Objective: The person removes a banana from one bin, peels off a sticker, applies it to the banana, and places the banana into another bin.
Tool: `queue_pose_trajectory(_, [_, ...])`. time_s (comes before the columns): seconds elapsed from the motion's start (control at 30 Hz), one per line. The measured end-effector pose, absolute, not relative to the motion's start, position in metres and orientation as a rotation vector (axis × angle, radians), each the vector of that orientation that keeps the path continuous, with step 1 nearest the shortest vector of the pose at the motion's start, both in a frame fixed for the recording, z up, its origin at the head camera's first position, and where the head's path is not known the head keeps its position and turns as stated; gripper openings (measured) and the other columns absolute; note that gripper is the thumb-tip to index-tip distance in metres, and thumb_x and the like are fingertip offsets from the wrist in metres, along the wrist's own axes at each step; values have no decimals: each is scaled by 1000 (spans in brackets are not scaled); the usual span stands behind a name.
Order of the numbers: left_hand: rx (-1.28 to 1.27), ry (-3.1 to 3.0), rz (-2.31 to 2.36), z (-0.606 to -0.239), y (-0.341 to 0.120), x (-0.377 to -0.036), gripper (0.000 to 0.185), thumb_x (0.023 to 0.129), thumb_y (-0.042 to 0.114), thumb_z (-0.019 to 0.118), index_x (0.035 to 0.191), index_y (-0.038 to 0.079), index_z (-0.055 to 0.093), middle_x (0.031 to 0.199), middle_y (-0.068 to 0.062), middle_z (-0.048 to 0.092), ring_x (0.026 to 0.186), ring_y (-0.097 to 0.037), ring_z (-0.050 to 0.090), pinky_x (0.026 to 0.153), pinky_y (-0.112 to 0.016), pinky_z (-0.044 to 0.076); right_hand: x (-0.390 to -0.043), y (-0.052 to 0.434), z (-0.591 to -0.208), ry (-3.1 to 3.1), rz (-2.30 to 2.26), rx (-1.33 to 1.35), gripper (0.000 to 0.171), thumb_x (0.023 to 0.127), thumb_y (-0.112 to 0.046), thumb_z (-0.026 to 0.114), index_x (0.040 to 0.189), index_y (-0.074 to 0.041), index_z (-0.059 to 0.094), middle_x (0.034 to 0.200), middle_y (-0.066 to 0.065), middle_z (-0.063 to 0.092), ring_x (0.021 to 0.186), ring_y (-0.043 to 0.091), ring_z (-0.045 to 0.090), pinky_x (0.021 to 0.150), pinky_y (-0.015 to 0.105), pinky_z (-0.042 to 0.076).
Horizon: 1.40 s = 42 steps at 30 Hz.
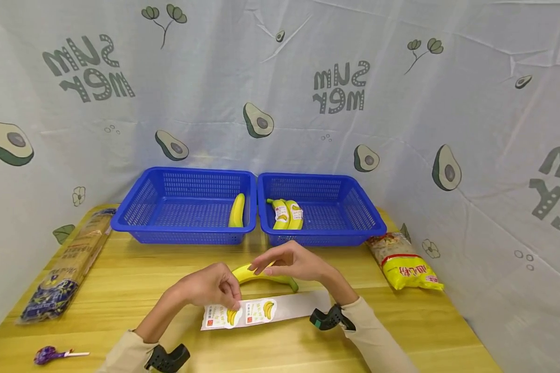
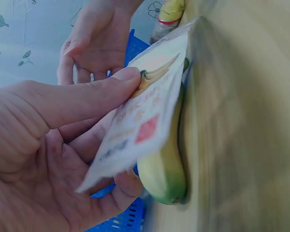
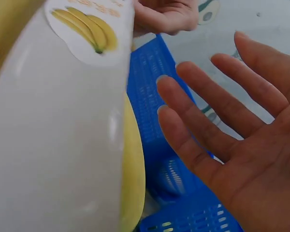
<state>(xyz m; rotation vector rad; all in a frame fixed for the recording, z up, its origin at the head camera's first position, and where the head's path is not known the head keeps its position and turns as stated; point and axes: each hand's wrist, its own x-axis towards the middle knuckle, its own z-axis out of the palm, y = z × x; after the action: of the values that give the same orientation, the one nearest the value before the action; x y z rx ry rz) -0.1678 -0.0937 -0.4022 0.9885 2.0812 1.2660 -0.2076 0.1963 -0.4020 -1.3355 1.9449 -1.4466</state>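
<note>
Sticker sheet [image 1: 266, 310] lies on the table [image 1: 424, 321] in front of me, just before a loose banana [image 1: 267, 275], and my left hand [image 1: 212, 287] pinches its left end between thumb and fingers. My right hand [image 1: 295, 261] hovers above the banana with fingers straight and spread, holding nothing. Behind, two blue baskets [image 1: 186, 207] stand side by side with bananas inside.

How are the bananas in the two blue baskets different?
The left basket holds one banana with no sticker showing. The right basket holds two bananas, each wearing a white label, lying side by side. All are yellow, and each lot lies near the rim where the baskets meet.
</note>
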Motion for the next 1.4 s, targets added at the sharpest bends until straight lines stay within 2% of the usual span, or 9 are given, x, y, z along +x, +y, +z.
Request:
queue_pose_trajectory(0.17, [1005, 2047, 1271, -395, -92, -172, 6, 94, -2, 79, 90, -2, 76, 79, -3, 75, 69, -6, 60, 64, -20, 51, -203, 190, -400, 1951, -1388, -1352, 27, 104, 1, 69, 129, 10, 69, 122, 34, 71, 107, 52, 71, 97, 47, 64])
queue_pose_trajectory(0.23, [1001, 2029, 1286, -394, -92, -174, 6, 95, -3, 78, 90, -3, 74, 80, -4, 76, 71, -7, 61, 67, -20, 52, -202, 188, -399, 1942, -1381, -1354, 26, 102, 3, 70, 127, 10, 69, 119, 33, 72, 104, 49, 73, 95, 48, 65])
queue_pose_trajectory(0.3, [992, 2003, 1300, -393, -92, -175, 6, 96, -3, 76, 92, -4, 72, 75, -2, 72, 67, -5, 55, 64, -19, 47, -200, 186, -400, 1935, -1373, -1354, 26, 100, 6, 71, 125, 11, 69, 118, 32, 72, 104, 44, 74, 95, 49, 65])
queue_pose_trajectory(0.43, [957, 1976, 1321, -392, -91, -178, 6, 98, -4, 73, 93, -4, 69, 65, 1, 59, 59, -6, 33, 57, -21, 30, -198, 184, -400, 1965, -1343, -1338, 24, 97, 10, 73, 121, 9, 70, 113, 29, 74, 100, 25, 75, 92, 45, 65])
queue_pose_trajectory(0.5, [948, 1981, 1323, -392, -92, -178, 7, 98, -3, 72, 93, -3, 69, 64, 1, 55, 59, -7, 28, 56, -22, 25, -196, 183, -400, 1978, -1334, -1321, 23, 96, 11, 74, 119, 9, 70, 111, 28, 74, 97, 17, 74, 89, 41, 66])
queue_pose_trajectory(0.57, [945, 1978, 1336, -391, -92, -179, 6, 99, -3, 72, 93, -4, 70, 65, 0, 57, 59, -7, 30, 57, -22, 26, -195, 181, -400, 1981, -1331, -1318, 22, 96, 11, 74, 118, 10, 70, 109, 28, 74, 93, 13, 72, 84, 38, 66])
queue_pose_trajectory(0.8, [973, 1947, 1360, -391, -92, -181, 5, 100, -4, 70, 95, -6, 69, 65, 0, 54, 59, -7, 31, 58, -22, 28, -194, 178, -400, 1963, -1340, -1342, 18, 96, 11, 75, 114, 11, 71, 102, 29, 73, 82, 11, 66, 72, 31, 64])
queue_pose_trajectory(1.17, [957, 1957, 1361, -393, -87, -181, 5, 99, -3, 71, 95, -6, 70, 64, 0, 53, 57, -7, 27, 56, -22, 26, -192, 182, -399, 2018, -1321, -1230, 11, 94, 8, 78, 104, 9, 73, 95, 26, 73, 79, 6, 66, 73, 28, 63])
queue_pose_trajectory(1.4, [967, 1984, 1361, -392, -88, -180, 5, 100, -3, 71, 95, -4, 70, 69, -4, 66, 59, -8, 36, 58, -21, 31, -194, 186, -398, 2040, -1319, -1218, 10, 94, 7, 79, 102, 10, 73, 95, 28, 74, 80, 6, 68, 76, 29, 64])
